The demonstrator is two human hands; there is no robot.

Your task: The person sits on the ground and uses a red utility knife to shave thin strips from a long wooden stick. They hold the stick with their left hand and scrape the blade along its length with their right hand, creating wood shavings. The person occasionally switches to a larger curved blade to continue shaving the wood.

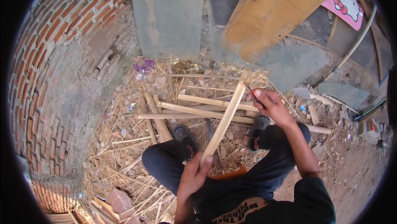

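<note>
A pale split-bamboo slat (225, 122) slants up and away from my lap. Closed around its near end is my left hand (195, 175), thumb lying along the top. My right hand (271, 106) is closed on a small red-handled tool (252, 93) at the slat's far end. The tool's thin dark tip meets or nearly meets the bamboo; its exact kind is too small to tell. Below the slat, more bamboo pieces (186, 110) lie crosswise beyond my shoes. A dark curved object (210, 131) between my feet is partly hidden by the slat.
Straw and shavings (124, 149) litter the ground around my feet. A worn brick wall (45, 79) rises on the left. Grey sheets (169, 21) and a yellowish board (281, 9) lean at the back. Broken bricks (119, 200) lie at the near left, and a pale pole (351, 46) stands at the right.
</note>
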